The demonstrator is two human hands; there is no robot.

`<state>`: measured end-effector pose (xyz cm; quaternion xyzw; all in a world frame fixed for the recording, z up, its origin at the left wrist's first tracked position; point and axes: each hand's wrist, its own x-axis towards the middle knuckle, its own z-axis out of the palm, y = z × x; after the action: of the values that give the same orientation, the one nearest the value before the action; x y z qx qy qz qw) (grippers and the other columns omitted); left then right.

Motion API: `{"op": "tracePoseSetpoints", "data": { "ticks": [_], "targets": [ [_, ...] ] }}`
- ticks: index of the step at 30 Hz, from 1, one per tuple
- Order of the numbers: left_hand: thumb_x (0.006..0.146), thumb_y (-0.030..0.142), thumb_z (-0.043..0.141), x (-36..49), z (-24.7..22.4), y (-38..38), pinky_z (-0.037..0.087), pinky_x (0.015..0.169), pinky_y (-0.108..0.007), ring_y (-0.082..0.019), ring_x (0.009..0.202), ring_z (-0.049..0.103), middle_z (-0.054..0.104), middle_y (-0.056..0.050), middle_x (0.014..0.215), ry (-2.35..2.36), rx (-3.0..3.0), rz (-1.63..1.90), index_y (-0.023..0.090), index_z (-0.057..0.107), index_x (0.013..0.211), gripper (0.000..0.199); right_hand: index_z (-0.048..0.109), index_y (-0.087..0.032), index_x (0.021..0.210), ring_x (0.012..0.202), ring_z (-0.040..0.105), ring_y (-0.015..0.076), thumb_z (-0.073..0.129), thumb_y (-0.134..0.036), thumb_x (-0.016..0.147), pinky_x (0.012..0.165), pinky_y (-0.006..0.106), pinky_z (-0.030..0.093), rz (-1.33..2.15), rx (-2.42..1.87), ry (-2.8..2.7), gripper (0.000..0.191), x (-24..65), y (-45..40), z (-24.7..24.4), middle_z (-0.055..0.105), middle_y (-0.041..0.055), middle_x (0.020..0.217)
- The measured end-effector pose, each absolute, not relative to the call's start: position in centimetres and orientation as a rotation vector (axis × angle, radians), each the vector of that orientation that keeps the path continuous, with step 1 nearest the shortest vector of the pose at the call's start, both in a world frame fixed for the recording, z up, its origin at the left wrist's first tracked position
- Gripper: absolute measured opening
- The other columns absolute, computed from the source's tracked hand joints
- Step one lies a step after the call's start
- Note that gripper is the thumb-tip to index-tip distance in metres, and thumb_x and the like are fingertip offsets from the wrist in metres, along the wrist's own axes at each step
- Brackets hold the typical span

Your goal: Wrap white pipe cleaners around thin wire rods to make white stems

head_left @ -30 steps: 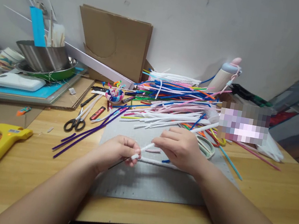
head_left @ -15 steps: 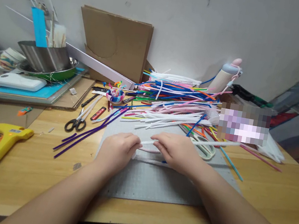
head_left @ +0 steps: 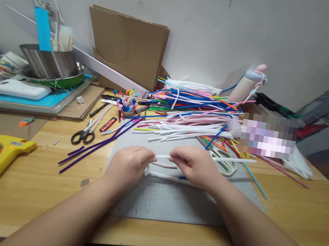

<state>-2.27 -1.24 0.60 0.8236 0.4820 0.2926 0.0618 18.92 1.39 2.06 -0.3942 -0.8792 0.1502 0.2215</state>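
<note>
A white pipe cleaner (head_left: 163, 156) stretches between my two hands above the grey cutting mat (head_left: 169, 204). My left hand (head_left: 130, 163) pinches it near one end, fingertips closed. Closed around it farther along is my right hand (head_left: 193, 166), and its free end sticks out to the right. Just below, a pale pink pipe cleaner (head_left: 165, 165) and another white one (head_left: 161, 176) show, with a bit of blue by the right hand. Whether these are joined to the held one I cannot tell.
Behind the mat lies a heap of coloured pipe cleaners (head_left: 193, 102). Pale green scissors (head_left: 225, 163) lie right of my right hand. To the left are black-handled scissors (head_left: 83, 137), purple pipe cleaners (head_left: 96, 149) and a yellow glue gun (head_left: 7, 150). A bottle (head_left: 247, 84) stands at the back.
My right hand's fingers have shifted slightly and closed tighter on the white pipe cleaner. Its free end at the right has moved a little left and down. My left hand has barely moved.
</note>
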Motion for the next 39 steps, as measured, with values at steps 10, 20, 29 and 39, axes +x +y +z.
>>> {"op": "tracePoseSetpoints", "data": {
  "ticks": [10,20,29,39],
  "targets": [
    [0.072,0.031,0.059,-1.8,1.2,-0.8,0.035,0.044,-0.022,-0.010,0.041,0.050,0.056,0.001,0.051,1.131,1.179,0.491,0.015,0.061,0.067,0.017,0.061,-0.018,0.077,0.063,0.049,0.0127,0.044,-0.011,0.085,0.061,0.025,0.028,0.033,-0.703,-2.628,0.020,19.5,1.7,2.1,0.062,0.0013,0.069],
    [0.082,0.029,0.055,-1.5,0.9,-1.3,0.041,0.062,-0.026,-0.015,0.066,0.060,0.068,-0.001,0.071,1.411,2.143,0.697,0.021,0.066,0.092,0.017,0.061,-0.018,0.081,0.070,0.057,0.0146,0.049,-0.018,0.086,0.061,0.024,0.032,0.209,-0.987,-2.604,0.013,18.7,1.2,2.0,0.065,0.0019,0.074],
    [0.087,0.030,0.049,-2.5,0.6,-1.0,0.042,0.066,-0.026,-0.018,0.076,0.064,0.071,-0.003,0.083,1.626,2.456,0.772,0.024,0.067,0.087,0.019,0.062,-0.019,0.098,0.084,0.060,0.0182,0.045,-0.032,0.091,0.069,0.026,0.037,0.241,-1.209,-2.527,0.022,19.6,2.5,1.9,0.068,0.0054,0.091],
    [0.085,0.031,0.049,-2.3,1.2,-0.9,0.038,0.053,-0.023,-0.013,0.053,0.057,0.063,0.000,0.058,1.464,2.051,0.785,0.020,0.065,0.074,0.022,0.063,-0.018,0.081,0.073,0.055,0.0154,0.045,-0.026,0.091,0.066,0.024,0.033,0.069,-1.018,-2.523,0.023,20.1,2.6,2.5,0.065,0.0046,0.077]
  ]
}}
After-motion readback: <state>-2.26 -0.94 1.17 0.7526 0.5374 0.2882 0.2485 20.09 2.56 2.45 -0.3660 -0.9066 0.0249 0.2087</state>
